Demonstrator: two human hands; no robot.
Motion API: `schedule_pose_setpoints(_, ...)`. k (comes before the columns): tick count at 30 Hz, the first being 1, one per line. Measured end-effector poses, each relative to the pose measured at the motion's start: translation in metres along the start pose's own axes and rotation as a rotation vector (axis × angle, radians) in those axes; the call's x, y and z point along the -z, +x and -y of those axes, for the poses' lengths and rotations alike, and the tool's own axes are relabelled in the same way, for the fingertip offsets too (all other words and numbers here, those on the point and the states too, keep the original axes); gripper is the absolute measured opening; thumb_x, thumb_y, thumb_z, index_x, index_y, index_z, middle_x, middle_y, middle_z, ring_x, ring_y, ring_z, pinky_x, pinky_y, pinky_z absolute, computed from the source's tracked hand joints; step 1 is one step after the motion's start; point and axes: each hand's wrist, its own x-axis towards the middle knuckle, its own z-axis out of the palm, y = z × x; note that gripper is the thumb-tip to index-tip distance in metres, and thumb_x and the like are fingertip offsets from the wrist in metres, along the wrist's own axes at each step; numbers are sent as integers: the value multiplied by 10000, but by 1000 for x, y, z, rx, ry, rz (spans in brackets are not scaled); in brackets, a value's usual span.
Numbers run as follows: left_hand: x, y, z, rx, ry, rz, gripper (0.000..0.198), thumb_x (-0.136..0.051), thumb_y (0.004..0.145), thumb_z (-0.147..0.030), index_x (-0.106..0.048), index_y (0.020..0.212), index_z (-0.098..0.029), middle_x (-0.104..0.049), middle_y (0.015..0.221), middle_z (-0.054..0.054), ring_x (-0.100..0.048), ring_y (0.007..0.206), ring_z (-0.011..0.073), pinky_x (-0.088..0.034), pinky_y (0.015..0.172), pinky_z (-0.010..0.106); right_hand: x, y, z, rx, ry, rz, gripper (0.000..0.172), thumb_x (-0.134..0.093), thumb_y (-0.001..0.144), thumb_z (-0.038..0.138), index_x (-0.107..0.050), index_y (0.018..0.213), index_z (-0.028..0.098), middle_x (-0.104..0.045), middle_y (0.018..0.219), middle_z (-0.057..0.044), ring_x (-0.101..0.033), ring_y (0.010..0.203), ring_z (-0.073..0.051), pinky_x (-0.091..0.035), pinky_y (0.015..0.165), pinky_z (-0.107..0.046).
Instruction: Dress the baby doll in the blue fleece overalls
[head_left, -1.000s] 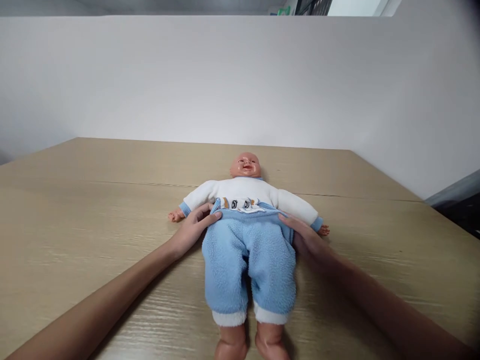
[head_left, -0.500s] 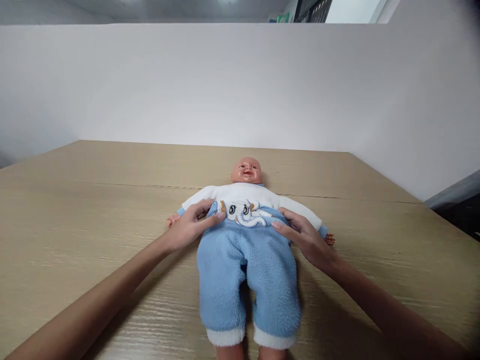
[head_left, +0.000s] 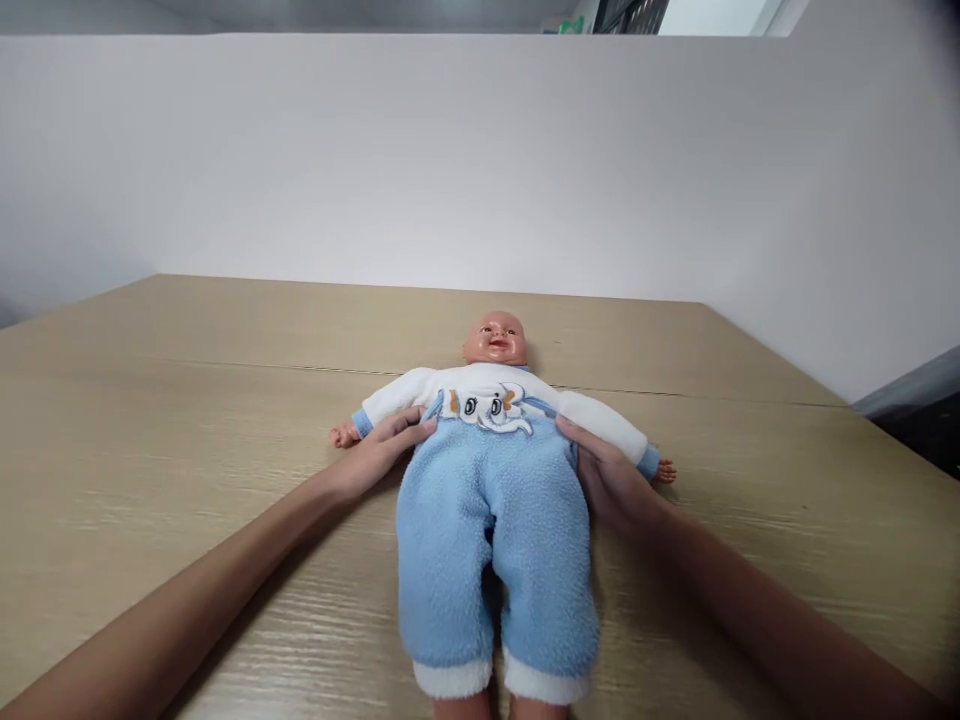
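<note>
A baby doll (head_left: 495,338) lies on its back, head away from me. It wears a white top (head_left: 615,424) with blue cuffs and fuzzy blue trousers (head_left: 491,500) with white hems. An embroidered elephant (head_left: 487,408) shows at the waist. My left hand (head_left: 379,452) is closed on the left side of the waist, its thumb lying on the blue cloth. At the opposite side, my right hand (head_left: 611,475) grips the trousers' edge, thumb near the top and the other fingers partly hidden beside the doll. The doll's lower legs run out of view.
The doll rests on a wide wood-grain table (head_left: 225,450) with a seam across it behind the doll's shoulders. A pale partition wall (head_left: 450,160) stands along the far side. Something dark (head_left: 930,420) lies beyond the table's right edge.
Both thumbs have slid outward from the front of the waist to its sides. The elephant patch sits slightly higher and flatter, with more of the trousers' front uncovered. The view has tilted slightly.
</note>
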Motion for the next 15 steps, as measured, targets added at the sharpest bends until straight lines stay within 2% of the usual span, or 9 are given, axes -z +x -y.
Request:
schedule_pose_setpoints(3, -7, 6, 4, 24, -283, -9, 351, -772, 940, -517, -769, 1102, -205, -775, 1027, 78, -688, 1011, 289, -486, 924, 371, -11, -4, 1, -144, 73, -72, 268, -758, 906, 501, -786, 1042, 271, -849, 1096, -64, -740, 1221, -335, -572, 1121, -484)
schedule_pose_setpoints(5, -10, 9, 7, 26, -340, -4, 347, -775, 941, -492, -778, 1147, -213, -795, 1076, 91, -710, 1045, 310, -497, 959, 391, -13, -1, 0, -109, 55, -87, 266, -751, 916, 512, -782, 1042, 280, -845, 1127, -58, -720, 1265, -326, -550, 1158, -477)
schedule_pose_setpoints(7, -8, 10, 9, 34, -329, 10, 357, -767, 944, -491, -784, 1174, -219, -798, 1125, 94, -713, 1084, 321, -502, 982, 399, -10, 3, -1, -2, 4, -60, 246, -748, 910, 496, -777, 1045, 292, -830, 1186, -39, -683, 1318, -308, -485, 1226, -460)
schedule_pose_setpoints(9, -2, 8, 8, 55, -267, 13, 363, -762, 944, -496, -785, 1188, -228, -790, 1170, 88, -704, 1130, 326, -502, 1002, 401, -1, 7, 2, 104, -99, 17, 213, -729, 894, 447, -771, 1034, 293, -814, 1208, -29, -660, 1328, -305, -421, 1270, -466)
schedule_pose_setpoints(12, 14, 1, 0, 35, 3, 12, 330, -772, 940, -496, -790, 1165, -256, -769, 1203, 62, -658, 1215, 319, -476, 1059, 385, 23, 6, 13, 187, -444, 197, 188, -691, 876, 393, -763, 995, 266, -793, 1127, -43, -666, 1228, -339, -427, 1231, -533)
schedule_pose_setpoints(15, 32, -4, -8, -15, 283, 161, 300, -773, 943, -493, -776, 1120, -250, -738, 1174, 57, -639, 1192, 304, -484, 1034, 370, 45, -1, 23, 285, -849, 347, 248, -704, 896, 377, -769, 1097, 246, -763, 1195, -66, -644, 1212, -362, -458, 1175, -558)
